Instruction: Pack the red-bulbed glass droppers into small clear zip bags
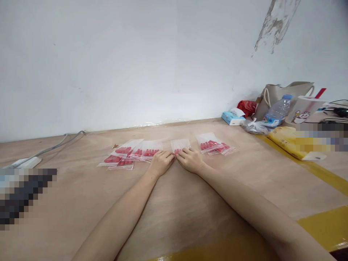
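A small clear zip bag [180, 143] with red pieces in it lies flat on the table between my hands. My left hand [162, 162] is closed at the bag's near left corner, fingers pressed together. From the other side, my right hand [191, 159] pinches the near edge, its fingers covering part of the red pieces. Several similar bags [125, 152] overlap in a group to the left, one of them [151, 149] close beside my left hand. On the right lies another small pile of bags [212, 143] with red pieces.
Against the wall at right stand a tissue pack [231, 119], a plastic bottle [278, 110], a grey bag [293, 90] and a cup with a red straw [304, 108]. A yellow packet [285, 139] lies nearer. Grey cable [58, 141] runs along the left. Yellow tape [326, 224] marks the table.
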`<state>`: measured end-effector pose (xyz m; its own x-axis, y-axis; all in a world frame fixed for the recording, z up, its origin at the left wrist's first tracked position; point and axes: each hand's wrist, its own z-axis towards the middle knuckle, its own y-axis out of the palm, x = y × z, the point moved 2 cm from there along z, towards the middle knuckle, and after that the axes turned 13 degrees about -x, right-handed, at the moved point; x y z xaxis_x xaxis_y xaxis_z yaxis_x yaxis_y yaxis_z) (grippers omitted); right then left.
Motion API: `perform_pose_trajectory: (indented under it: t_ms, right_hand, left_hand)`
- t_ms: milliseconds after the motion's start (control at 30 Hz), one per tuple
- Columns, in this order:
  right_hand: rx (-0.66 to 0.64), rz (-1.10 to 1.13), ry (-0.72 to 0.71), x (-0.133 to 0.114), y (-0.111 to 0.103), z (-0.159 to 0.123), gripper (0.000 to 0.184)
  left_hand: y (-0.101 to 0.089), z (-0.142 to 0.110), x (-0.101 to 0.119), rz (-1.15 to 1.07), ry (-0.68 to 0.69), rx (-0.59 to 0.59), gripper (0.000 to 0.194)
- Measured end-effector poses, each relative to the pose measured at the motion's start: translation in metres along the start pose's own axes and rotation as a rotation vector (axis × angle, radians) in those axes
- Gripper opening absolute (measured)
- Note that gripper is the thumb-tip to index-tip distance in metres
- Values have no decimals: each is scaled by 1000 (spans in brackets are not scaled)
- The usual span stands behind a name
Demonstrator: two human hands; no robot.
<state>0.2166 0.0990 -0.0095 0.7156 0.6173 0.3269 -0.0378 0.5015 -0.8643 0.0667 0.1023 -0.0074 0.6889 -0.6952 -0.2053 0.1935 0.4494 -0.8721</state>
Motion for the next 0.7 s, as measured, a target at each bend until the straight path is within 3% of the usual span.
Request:
perform_pose_trajectory:
  t_ms: [167,367,700]
  right_hand:
    - [2,-45,-109,1,0,3,28]
    - [36,-88,-131,6,-1,-1,30]
    - [-7,-121,-17,40,-1,-37,30]
  left_hand:
    - [-1,-2,-2,10,7,-8,20]
    - [-3,-1,1,3,-7,-4,21]
    - [-5,-4,1,-74,-36,-18,21]
